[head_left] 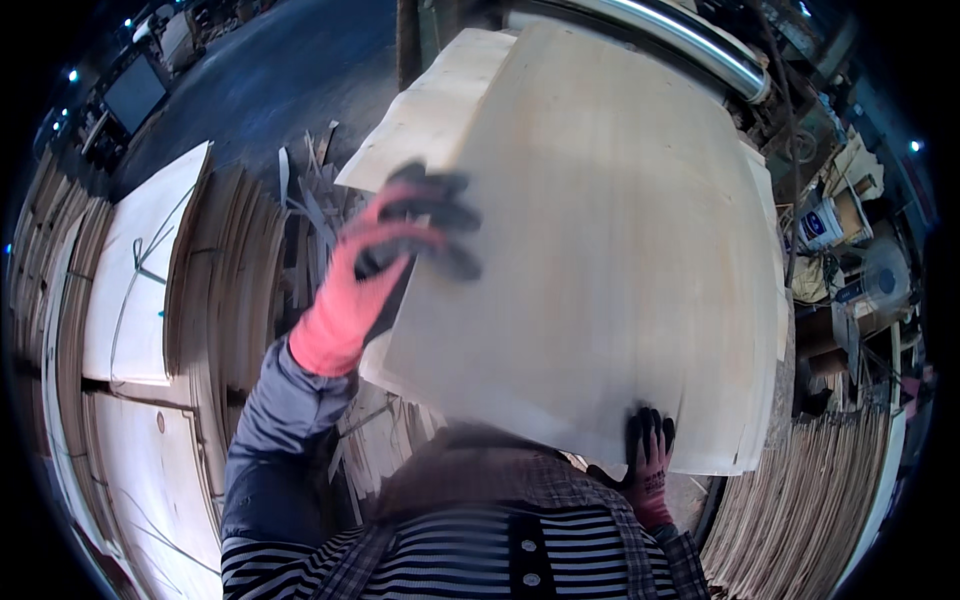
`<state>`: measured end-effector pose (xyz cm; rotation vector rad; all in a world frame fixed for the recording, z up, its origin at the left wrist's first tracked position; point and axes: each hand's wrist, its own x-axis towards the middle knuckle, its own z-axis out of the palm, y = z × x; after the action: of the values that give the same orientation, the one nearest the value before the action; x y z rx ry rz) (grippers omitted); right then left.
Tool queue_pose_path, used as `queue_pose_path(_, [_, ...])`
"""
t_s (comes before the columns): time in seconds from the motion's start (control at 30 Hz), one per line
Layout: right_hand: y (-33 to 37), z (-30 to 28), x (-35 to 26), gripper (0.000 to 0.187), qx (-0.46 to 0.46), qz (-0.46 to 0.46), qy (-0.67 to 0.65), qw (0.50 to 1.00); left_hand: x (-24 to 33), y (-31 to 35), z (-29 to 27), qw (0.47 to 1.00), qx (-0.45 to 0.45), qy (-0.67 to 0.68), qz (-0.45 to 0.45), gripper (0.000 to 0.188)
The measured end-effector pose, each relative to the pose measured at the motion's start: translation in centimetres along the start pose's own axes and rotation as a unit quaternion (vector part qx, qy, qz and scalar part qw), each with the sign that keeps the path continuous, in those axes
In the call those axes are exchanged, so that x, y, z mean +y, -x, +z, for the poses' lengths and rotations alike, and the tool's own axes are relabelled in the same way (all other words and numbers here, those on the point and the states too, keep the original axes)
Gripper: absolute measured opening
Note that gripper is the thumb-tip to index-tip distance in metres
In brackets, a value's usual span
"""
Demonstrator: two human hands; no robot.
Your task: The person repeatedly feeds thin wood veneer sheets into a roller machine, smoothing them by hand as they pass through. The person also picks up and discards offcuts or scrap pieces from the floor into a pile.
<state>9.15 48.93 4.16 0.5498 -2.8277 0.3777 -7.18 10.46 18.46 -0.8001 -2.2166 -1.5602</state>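
Note:
A large pale wood veneer sheet (pixel 600 240) spreads out in front of me, with its near edge close to my body. My left hand (pixel 415 225), in a pink glove with black fingers, is raised at the sheet's left edge. Its fingers are curved and apart with nothing seen between them, and motion blurs them. Against the near edge, towards the right, my right hand (pixel 650 455) rests in a matching glove, fingers stretched out on the sheet. Another veneer sheet (pixel 440 95) shows from underneath at the far left, its edge wavy.
A shiny metal roller (pixel 690 40) lies beyond the sheet. Tied veneer stacks (pixel 140 270) stand at left, and a further stack (pixel 800 500) at lower right. Buckets (pixel 820 225) and clutter crowd the right side. Wood scraps (pixel 315 190) lie left of the sheet.

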Motion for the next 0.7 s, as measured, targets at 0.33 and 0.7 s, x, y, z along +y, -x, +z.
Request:
queue_pose_path(0.33, [-8.7, -7.4, 6.2, 0.061, 0.097, 0.054, 0.050, 0.993, -11.2, 6.7, -1.7, 0.944, 0.015, -0.126, -0.304, 0.043])
queue_pose_path(0.7, [-31.1, 5.5, 19.8, 0.056, 0.060, 0.081, 0.098, 0.990, -15.5, 17.6, 4.5, 0.896, -0.014, -0.253, -0.364, 0.082])
